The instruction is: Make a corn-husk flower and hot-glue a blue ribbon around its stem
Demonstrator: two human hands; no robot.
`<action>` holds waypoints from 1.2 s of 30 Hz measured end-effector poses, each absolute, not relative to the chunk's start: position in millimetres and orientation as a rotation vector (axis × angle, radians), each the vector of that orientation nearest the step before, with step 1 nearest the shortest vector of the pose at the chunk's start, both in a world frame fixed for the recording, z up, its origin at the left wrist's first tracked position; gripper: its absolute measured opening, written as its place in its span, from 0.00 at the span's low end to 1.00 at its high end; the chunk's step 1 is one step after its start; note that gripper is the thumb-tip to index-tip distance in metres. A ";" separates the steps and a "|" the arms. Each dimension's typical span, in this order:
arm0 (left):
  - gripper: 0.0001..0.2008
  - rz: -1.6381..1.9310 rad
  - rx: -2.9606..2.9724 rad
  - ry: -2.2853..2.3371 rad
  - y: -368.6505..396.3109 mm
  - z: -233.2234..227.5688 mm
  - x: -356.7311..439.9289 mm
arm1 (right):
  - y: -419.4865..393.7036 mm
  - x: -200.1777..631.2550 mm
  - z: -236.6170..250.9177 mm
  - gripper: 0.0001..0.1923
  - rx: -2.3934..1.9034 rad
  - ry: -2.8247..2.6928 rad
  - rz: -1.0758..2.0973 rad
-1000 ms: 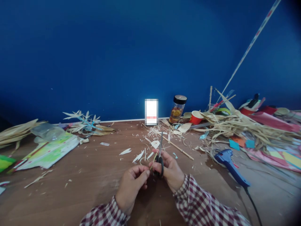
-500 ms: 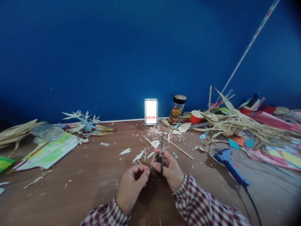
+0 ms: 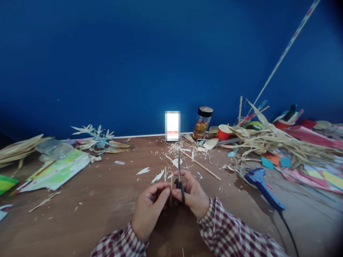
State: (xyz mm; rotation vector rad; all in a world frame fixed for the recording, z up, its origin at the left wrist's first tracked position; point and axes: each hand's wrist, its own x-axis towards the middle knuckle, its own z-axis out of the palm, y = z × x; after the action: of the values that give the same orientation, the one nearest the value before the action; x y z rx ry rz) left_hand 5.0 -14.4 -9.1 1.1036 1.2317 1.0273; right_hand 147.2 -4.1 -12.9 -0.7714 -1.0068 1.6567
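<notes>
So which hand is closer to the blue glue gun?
Right: the right hand is left of the blue glue gun; the left hand is farther left, beyond the right hand.

Worktop (image 3: 107, 214) is of brown wood-look mat'l, smooth, semi-matt. Scissors (image 3: 179, 164) have grey metal blades, handles of matt black plastic. Nr back edge, jar (image 3: 201, 126) is transparent, glossy, w/ shiny black lid (image 3: 205, 111); cup (image 3: 223, 132) looks like smooth paper. Twd R edge: plant-fibre strips (image 3: 281, 141), dry, rough, matt; hot-glue gun (image 3: 268, 193) of smooth blue plastic. Sleeves (image 3: 230, 225) are of checked cloth, matt.
</notes>
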 end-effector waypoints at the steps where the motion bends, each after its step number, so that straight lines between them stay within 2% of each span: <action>1: 0.13 1.025 1.108 1.236 -14.1 -9.1 4.6 | -4.1 147.0 -13.6 0.25 -0.758 -1.014 1.668; 8: 0.09 1.025 1.140 1.234 -11.0 -11.7 2.0 | -2.6 147.0 -18.1 0.26 -0.766 -1.056 1.690; 16: 0.07 1.028 1.297 1.231 -11.8 -7.2 2.3 | -0.8 147.9 -14.2 0.25 -0.896 -1.001 1.567; 22: 0.08 0.954 1.310 1.201 -11.9 -10.2 3.3 | -0.5 150.0 -16.4 0.23 -0.861 -1.015 1.605; 36: 0.10 0.899 1.174 1.114 -11.8 -11.3 2.2 | -0.1 151.8 -14.9 0.26 -0.808 -0.943 1.657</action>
State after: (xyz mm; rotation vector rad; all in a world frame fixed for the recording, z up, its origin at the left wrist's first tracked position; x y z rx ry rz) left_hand 2.2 -11.8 -11.3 1.1741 1.1144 0.8989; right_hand 151.8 -0.1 -14.9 -0.8079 -0.9430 1.6570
